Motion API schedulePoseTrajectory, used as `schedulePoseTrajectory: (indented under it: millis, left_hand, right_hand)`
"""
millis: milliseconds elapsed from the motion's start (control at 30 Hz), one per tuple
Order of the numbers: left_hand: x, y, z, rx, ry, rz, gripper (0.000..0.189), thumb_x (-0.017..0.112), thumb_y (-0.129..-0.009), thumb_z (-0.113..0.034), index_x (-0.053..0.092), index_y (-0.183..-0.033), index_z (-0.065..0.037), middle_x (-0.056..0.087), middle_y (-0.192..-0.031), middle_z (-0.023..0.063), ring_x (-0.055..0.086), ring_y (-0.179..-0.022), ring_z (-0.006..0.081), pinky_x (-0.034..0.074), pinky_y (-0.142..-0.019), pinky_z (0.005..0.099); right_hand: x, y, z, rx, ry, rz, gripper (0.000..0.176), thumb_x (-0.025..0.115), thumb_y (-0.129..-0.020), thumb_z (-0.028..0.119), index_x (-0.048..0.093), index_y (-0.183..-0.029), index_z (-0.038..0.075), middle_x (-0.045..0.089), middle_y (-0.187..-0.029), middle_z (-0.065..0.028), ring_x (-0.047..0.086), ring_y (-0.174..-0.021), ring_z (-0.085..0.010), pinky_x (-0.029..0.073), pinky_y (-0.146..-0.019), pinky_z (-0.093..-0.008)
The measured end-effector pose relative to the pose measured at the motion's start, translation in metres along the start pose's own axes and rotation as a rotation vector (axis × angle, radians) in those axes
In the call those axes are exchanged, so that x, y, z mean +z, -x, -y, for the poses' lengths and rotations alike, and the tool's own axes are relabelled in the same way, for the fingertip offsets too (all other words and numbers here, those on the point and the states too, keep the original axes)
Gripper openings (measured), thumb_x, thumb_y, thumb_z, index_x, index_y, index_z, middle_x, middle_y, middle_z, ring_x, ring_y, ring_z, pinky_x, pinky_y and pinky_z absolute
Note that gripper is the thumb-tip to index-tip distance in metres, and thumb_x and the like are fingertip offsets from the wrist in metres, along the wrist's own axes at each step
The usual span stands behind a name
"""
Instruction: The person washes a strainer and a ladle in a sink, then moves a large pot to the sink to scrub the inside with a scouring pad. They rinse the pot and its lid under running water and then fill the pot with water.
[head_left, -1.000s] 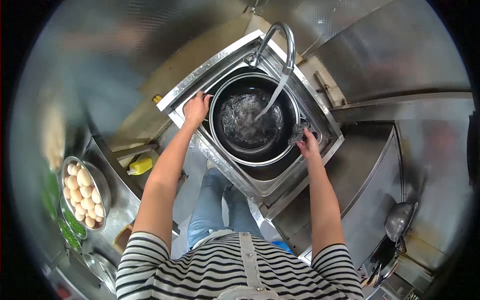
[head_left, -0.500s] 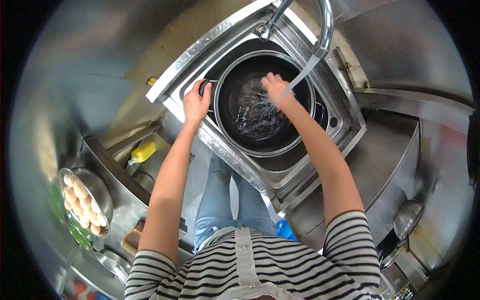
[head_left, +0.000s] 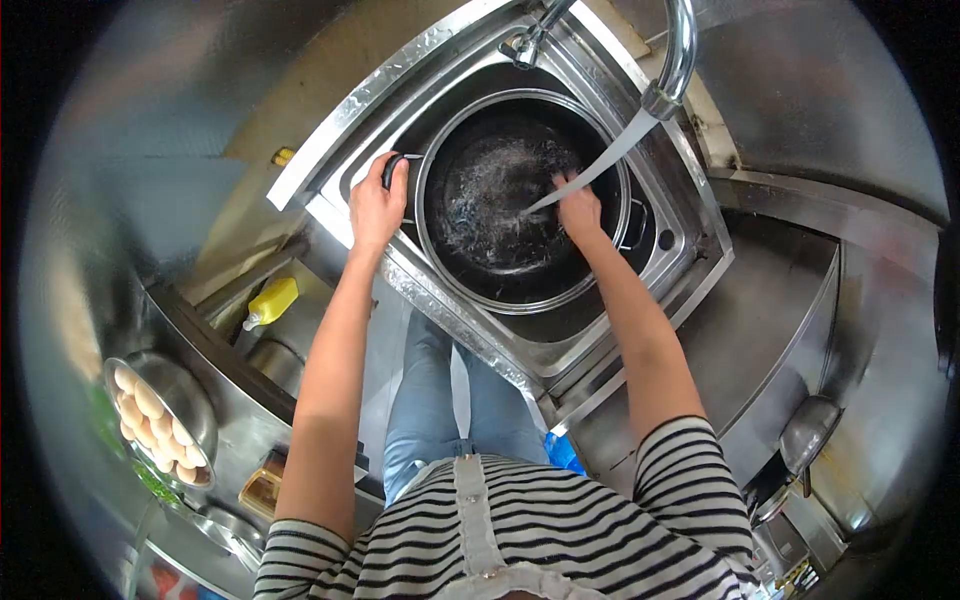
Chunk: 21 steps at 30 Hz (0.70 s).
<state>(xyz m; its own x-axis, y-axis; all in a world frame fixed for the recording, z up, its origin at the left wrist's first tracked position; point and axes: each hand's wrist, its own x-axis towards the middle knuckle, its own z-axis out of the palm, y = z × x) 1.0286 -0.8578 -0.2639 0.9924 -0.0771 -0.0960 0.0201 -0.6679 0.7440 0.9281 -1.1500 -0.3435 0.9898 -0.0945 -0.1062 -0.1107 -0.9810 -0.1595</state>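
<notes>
A large pot [head_left: 480, 115] with a dark inside and a steel rim sits in the metal sink [head_left: 430, 290]. My left hand [head_left: 378, 212] is closed round its black side handle [head_left: 393, 170]. My right hand [head_left: 580, 210] reaches inside the pot at its right side, with its fingers blurred and partly behind the stream. Water [head_left: 615, 152] runs from the curved faucet [head_left: 682, 55] into the pot, where the surface is churning. A second side handle [head_left: 636, 222] shows at the pot's right.
Lower left, a steel bowl [head_left: 192, 395] of eggs [head_left: 150, 402] stands on a metal counter near a yellow bottle [head_left: 271, 302]. A metal worktop [head_left: 745, 300] lies right of the sink, with a steel ladle-like vessel [head_left: 808, 432] beyond it. Something blue [head_left: 564, 454] is below.
My right hand has moved lower and to the right inside the pot, towards its right wall. My left hand has kept its hold on the handle. The view has shifted slightly.
</notes>
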Motion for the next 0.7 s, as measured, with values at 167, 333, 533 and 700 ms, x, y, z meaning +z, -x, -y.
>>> schedulePoseTrajectory:
  millis: [167, 333, 533, 700]
  left_hand:
    - [-0.001, 0.000, 0.000, -0.014, 0.004, -0.016, 0.029, 0.051, -0.081, -0.032, 0.058, -0.096, -0.007, 0.056, -0.059, 0.0174, 0.056, -0.055, 0.0311, 0.043, -0.054, 0.0370]
    - [-0.003, -0.001, -0.004, -0.058, 0.012, 0.034, 0.030, 0.050, -0.081, -0.033, 0.057, -0.096, -0.008, 0.053, -0.054, 0.0162, 0.055, -0.051, 0.0292, 0.042, -0.053, 0.0361]
    - [-0.002, 0.000, -0.001, -0.067, 0.003, 0.015, 0.032, 0.050, -0.080, -0.035, 0.057, -0.097, -0.009, 0.054, -0.055, 0.0165, 0.056, -0.053, 0.0302, 0.042, -0.053, 0.0370]
    - [0.000, -0.002, 0.001, -0.006, 0.012, 0.006, 0.032, 0.049, -0.081, -0.033, 0.057, -0.096, -0.006, 0.053, -0.056, 0.0191, 0.056, -0.057, 0.0335, 0.042, -0.056, 0.0383]
  right_hand:
    - [0.013, 0.068, 0.102, -0.197, -0.196, 0.165, 0.019, 0.047, -0.074, 0.010, 0.052, -0.092, 0.007, 0.049, -0.084, -0.0151, 0.056, -0.076, -0.0314, 0.049, -0.063, -0.0388]
    - [0.024, -0.034, 0.034, -0.168, -0.167, -0.118, 0.018, 0.043, -0.077, 0.008, 0.052, -0.092, 0.008, 0.053, -0.087, -0.0141, 0.057, -0.077, -0.0278, 0.048, -0.060, -0.0366]
    - [0.025, 0.074, 0.084, -0.129, -0.032, 0.372, 0.018, 0.042, -0.076, 0.007, 0.051, -0.091, 0.005, 0.052, -0.088, -0.0142, 0.059, -0.070, -0.0280, 0.049, -0.057, -0.0409]
    - [-0.009, -0.071, 0.130, -0.335, -0.002, -0.066, 0.013, 0.049, -0.067, 0.007, 0.053, -0.079, 0.009, 0.054, -0.079, -0.0095, 0.055, -0.070, -0.0255, 0.047, -0.058, -0.0378]
